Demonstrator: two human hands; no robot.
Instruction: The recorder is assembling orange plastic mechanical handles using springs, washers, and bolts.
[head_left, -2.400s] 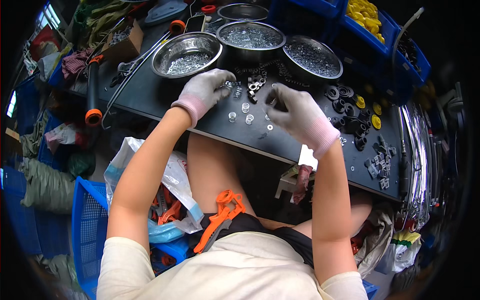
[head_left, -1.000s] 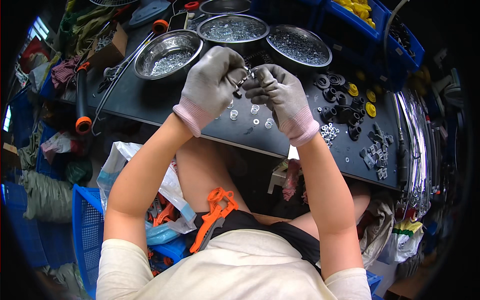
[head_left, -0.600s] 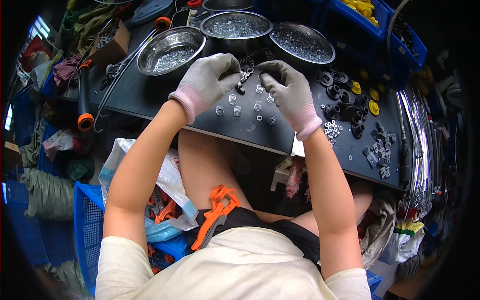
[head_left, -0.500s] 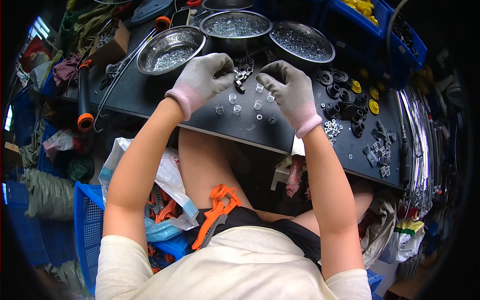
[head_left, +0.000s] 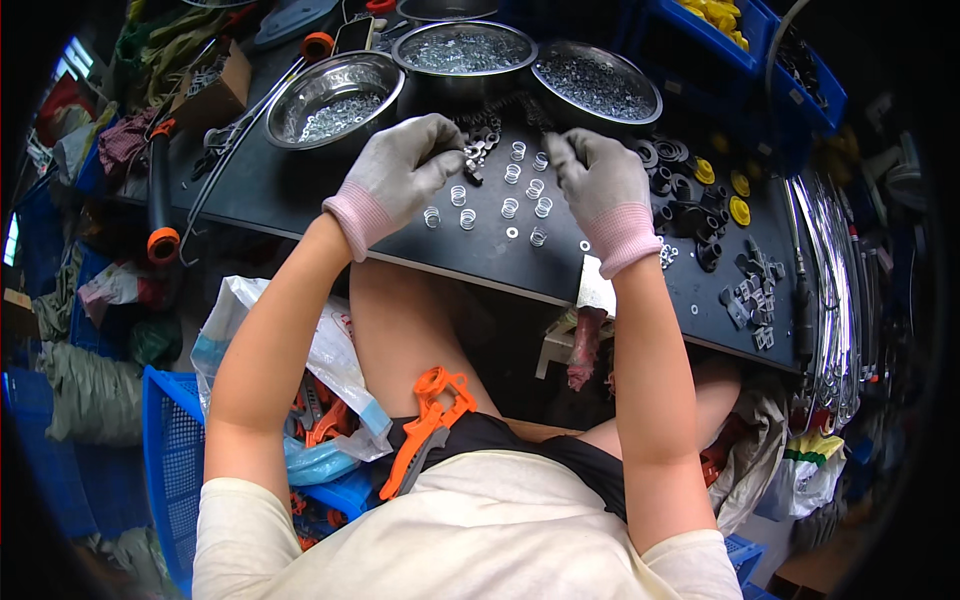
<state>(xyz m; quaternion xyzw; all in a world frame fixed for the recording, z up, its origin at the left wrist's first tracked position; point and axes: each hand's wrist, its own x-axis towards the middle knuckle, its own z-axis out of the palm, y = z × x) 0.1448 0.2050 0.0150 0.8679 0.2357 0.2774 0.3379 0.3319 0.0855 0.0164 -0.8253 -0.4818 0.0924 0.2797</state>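
Observation:
Both my hands wear grey gloves with pink cuffs, raised over the dark tabletop. My left hand (head_left: 400,170) has its fingers curled toward the thumb beside a small cluster of metal parts (head_left: 480,148); whatever it pinches is too small to name. My right hand (head_left: 605,190) is closed, thumb against fingers, its tips by a small coil spring (head_left: 541,160); its grip is hidden. Between the hands stand several more short springs (head_left: 509,208), with a flat washer (head_left: 512,232) near them. An orange and grey plastic tool handle (head_left: 430,430) lies on my lap.
Steel bowls of small metal parts (head_left: 465,48) line the table's far side. Black fittings (head_left: 690,215), yellow caps (head_left: 739,210) and metal brackets (head_left: 755,300) lie at right. Blue bins (head_left: 700,40) stand far right; a blue basket (head_left: 175,470) holds orange parts at lower left.
My right hand has shifted right and slightly down, uncovering more springs and a washer near its wrist. My left hand stays by the metal cluster. The whole view has shifted slightly.

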